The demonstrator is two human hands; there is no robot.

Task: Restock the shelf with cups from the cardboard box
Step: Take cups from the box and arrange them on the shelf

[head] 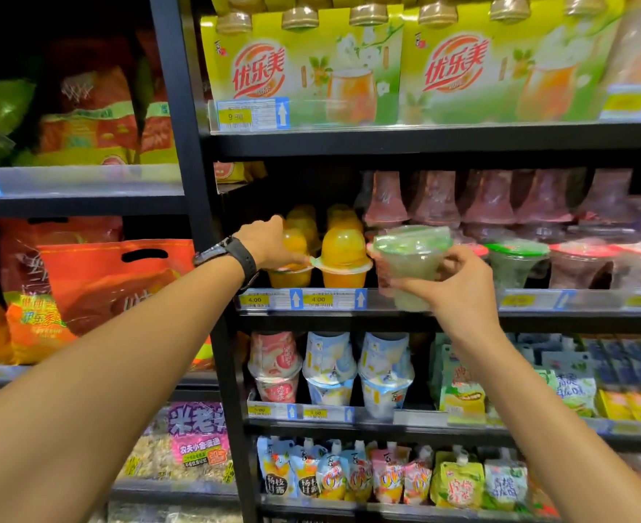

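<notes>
Middle shelf [462,309], centre of frame. Left of centre, the left grip [269,241] was closed over the domed top of an orange cup stack [292,271], the fingers mostly hidden behind it. A second orange stack [345,258] stood just beside it. Each stack was made up of one cup inverted on another, rim to rim, and filled with clear orange jelly. Right of these, the green-lidded cup [411,258] was held in the air in front of the shelf edge, upright and blurred, with a pale green filling under a sealed film. It was pinched at its right wall by the right grip [460,286]. Further right, a matching green cup [515,264] and red-lidded cups [583,264] stood on the shelf. The cardboard box was not in view. The held cup was probably meant for the gap beside its green match. It would best be lowered level, lid upward, while the orange stack was steadied against knocking.
</notes>
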